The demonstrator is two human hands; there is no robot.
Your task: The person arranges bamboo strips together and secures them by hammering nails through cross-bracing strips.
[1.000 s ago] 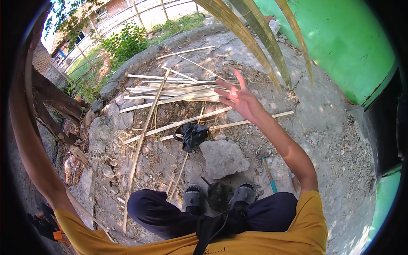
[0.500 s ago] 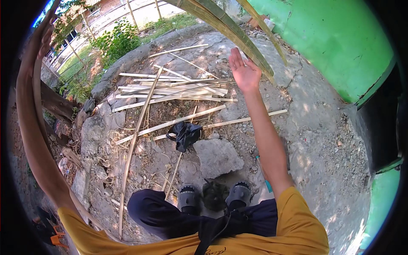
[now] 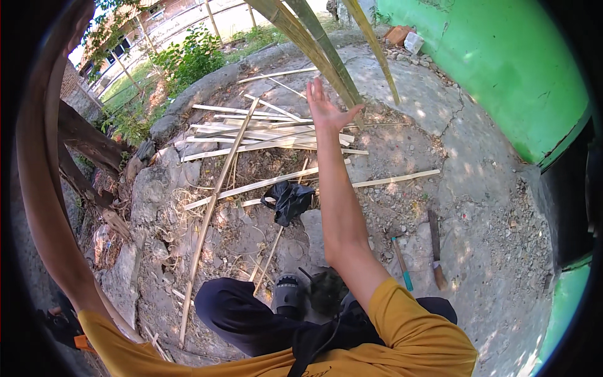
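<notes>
My right hand (image 3: 330, 112) is raised, palm toward me, with fingers stretched and thumb apart. Its thumb overlaps the lower ends of long split bamboo strips (image 3: 321, 47) that come down from the upper edge; contact cannot be made out. Another bamboo strip (image 3: 375, 53) hangs a little to the right. At the far upper left, my left hand (image 3: 80, 25) is lifted high, dark and cut by the round rim, its fingers unclear. A long narrow piece runs alongside that forearm.
Pale bamboo slats (image 3: 264, 133) lie piled on rough ground, with a longer slat (image 3: 217, 188) across them. A black plastic bag (image 3: 289, 201), a machete (image 3: 434, 242) and a teal-handled tool (image 3: 402, 264) lie nearer. A green wall (image 3: 502, 75) borders the right, a tree trunk (image 3: 94, 141) the left.
My right hand has shifted left, its thumb now spread wider. The hanging bamboo strips have also swung left. My left hand has moved higher. The machete has come into fuller view.
</notes>
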